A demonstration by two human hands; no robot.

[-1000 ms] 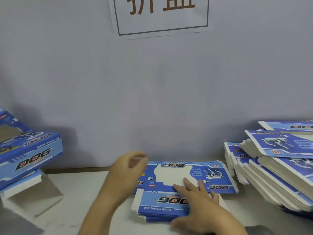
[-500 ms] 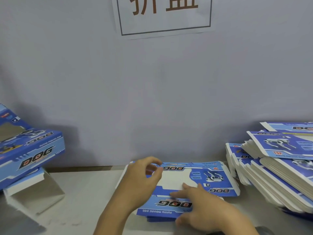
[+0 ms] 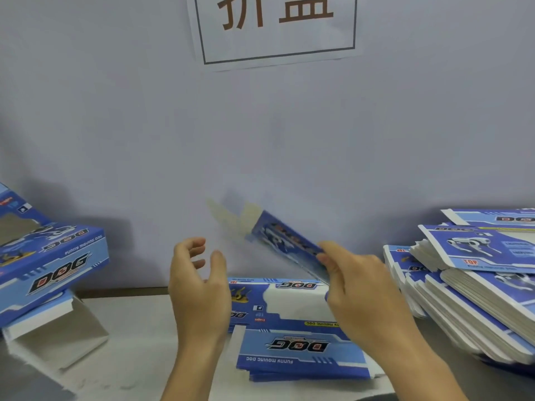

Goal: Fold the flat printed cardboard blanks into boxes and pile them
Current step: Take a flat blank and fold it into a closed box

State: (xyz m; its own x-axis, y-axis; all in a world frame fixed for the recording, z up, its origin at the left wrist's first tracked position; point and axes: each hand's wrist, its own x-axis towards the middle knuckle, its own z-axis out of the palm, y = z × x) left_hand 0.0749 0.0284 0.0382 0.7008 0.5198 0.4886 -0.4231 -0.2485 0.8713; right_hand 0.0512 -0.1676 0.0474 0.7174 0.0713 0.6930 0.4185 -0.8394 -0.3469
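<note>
**One blank lifted, left hand free**

Your right hand (image 3: 359,285) pinches a blurred blank (image 3: 285,244) by its near end, raised above the small flat pile (image 3: 292,340). Your left hand (image 3: 197,287) hovers loosely curled, holding nothing. Folded box (image 3: 52,267) far left; tall stack (image 3: 474,287) crowds the right edge.

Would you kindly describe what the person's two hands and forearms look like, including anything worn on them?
Both are bare. The left hand and the right hand wear no gloves, and no rings, watch or bands show. Both forearms are uncovered down to the bottom edge of the picture, so no sleeve is in view. No markings are visible on either.
</note>
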